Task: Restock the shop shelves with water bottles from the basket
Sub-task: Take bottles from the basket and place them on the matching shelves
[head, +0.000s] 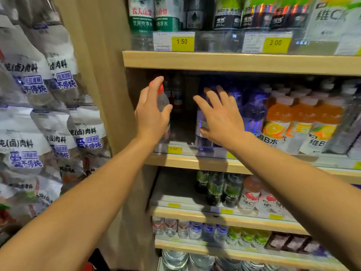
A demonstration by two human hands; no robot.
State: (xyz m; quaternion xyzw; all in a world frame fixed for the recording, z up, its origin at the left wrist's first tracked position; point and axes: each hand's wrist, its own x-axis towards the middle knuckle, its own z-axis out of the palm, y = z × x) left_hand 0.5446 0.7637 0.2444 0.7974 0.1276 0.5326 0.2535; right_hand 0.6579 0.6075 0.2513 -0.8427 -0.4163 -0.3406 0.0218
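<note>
Both arms reach into the second shelf [195,162] from the top visible. Left hand [151,114] is wrapped around a clear water bottle [163,101] with a red cap [160,88], index finger extended up over the cap, thumb across the front of the body; bottle is upright at the far left end of the shelf, against the wooden side panel [109,75], base at or just above the shelf surface, can't tell which because the hand and motion blur cover it. A yellow price tag [173,149] sits on the shelf lip right below it. More red-label bottles [176,94] stand deeper behind it in the dark. Right hand [220,118] is open, fingers spread, palm toward the blue-tinted bottles [254,112] just right of an open gap in the row; it appears to touch the front one, not gripping it. Further right: orange drink bottles [279,122] with white caps. Shelf above holds green-label water bottles [140,16] and a yellow 1.50 tag [182,42]. Lower shelves hold mixed bottled drinks. Left of the panel hang bagged spice packs [39,114]. Basket isn't in frame.
</note>
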